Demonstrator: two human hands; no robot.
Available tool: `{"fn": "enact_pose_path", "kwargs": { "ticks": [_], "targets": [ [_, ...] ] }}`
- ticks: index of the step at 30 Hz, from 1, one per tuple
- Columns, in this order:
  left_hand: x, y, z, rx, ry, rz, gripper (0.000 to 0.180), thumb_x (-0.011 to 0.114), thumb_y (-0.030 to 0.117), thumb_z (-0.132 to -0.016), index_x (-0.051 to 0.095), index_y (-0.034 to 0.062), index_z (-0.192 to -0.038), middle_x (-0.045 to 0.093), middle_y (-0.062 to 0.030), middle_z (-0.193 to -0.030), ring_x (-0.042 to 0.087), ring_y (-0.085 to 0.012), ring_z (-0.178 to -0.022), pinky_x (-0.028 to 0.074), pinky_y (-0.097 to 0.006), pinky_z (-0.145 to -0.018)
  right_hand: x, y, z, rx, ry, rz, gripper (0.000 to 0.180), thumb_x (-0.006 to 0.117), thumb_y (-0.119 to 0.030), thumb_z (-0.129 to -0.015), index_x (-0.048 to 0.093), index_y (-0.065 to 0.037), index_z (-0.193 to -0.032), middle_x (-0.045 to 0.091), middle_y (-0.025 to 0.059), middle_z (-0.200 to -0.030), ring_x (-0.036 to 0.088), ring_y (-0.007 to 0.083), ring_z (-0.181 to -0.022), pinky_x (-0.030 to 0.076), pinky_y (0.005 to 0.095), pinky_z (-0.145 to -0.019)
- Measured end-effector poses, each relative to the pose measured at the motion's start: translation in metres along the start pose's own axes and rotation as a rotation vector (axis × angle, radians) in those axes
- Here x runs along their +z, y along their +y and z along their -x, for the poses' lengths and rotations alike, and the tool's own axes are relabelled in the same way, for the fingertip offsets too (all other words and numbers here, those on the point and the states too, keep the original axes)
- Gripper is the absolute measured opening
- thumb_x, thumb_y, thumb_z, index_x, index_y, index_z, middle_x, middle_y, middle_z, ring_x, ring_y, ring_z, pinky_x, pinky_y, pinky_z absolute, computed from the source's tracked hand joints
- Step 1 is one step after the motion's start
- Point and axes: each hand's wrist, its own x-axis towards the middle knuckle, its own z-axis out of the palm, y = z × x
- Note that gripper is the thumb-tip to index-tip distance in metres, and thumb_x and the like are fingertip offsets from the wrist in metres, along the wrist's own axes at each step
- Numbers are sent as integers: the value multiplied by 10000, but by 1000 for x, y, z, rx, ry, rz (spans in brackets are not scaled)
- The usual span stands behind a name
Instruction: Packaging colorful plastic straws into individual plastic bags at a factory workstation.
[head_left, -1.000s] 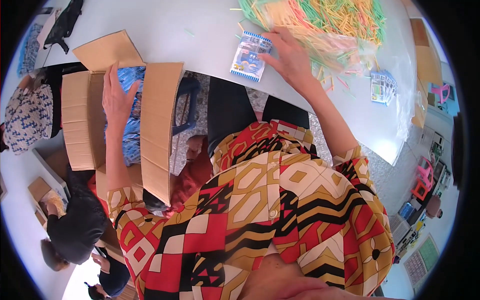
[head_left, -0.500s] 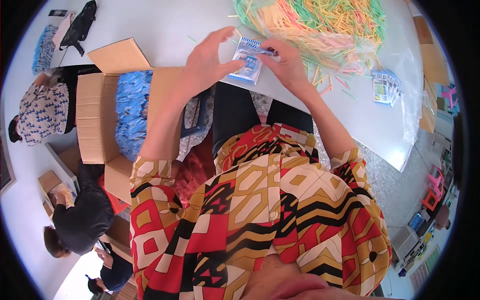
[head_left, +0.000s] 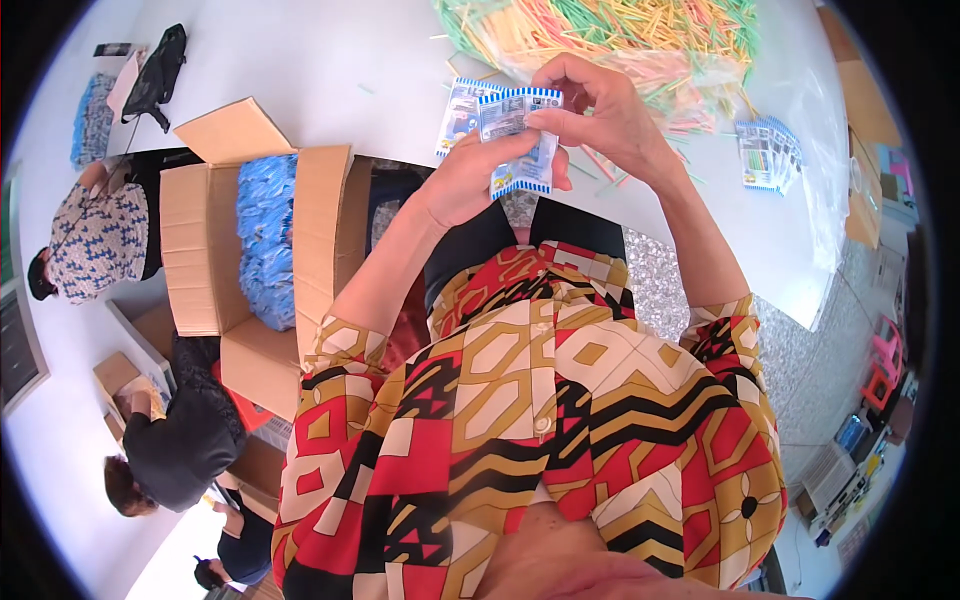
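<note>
I'm seeing the open cardboard box of blue packs sitting off the tabletop's left edge; my left hand and right hand are both pinching small blue-edged packets above the near edge, sorting them; next calls for parting one cleanly.

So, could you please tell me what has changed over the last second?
The left hand left the open cardboard box and came up to the small blue-and-white packets, which the right hand lifted off the white table; both hands now grip them. The box and the coloured sticks stayed put.
</note>
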Motion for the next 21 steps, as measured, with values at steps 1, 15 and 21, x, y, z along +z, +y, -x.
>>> {"fn": "enact_pose_path", "kwargs": {
  "ticks": [1, 15, 21],
  "targets": [
    [3, -2, -2, 16, 37, -40, 313, 465, 180, -923, 482, 2, -1180, 629, -145, -964, 635, -235, -892, 510, -345, -794, -2, 1, 1, 50, 18, 21, 139, 686, -144, -798, 622, -43, -868, 576, -29, -717, 502, 32, -636, 402, 197, -537],
    [26, -20, -15, 74, 167, -100, 295, 428, 216, -957, 493, 1, -1148, 625, -108, -946, 638, -210, -890, 527, -319, -769, -14, 8, 7, -61, -3, 53, 145, 629, -85, -836, 621, -41, -973, 581, 12, -742, 518, 60, -662, 432, 224, -597],
    [29, -29, -17, 213, 400, -68, 254, 511, 169, -930, 519, 9, -1129, 638, -98, -941, 655, -206, -830, 544, -311, -717, -3, 7, 13, -46, 149, 58, 151, 657, -82, -819, 599, -40, -953, 557, -10, -717, 519, 45, -607, 419, 190, -539]
  ]
}}
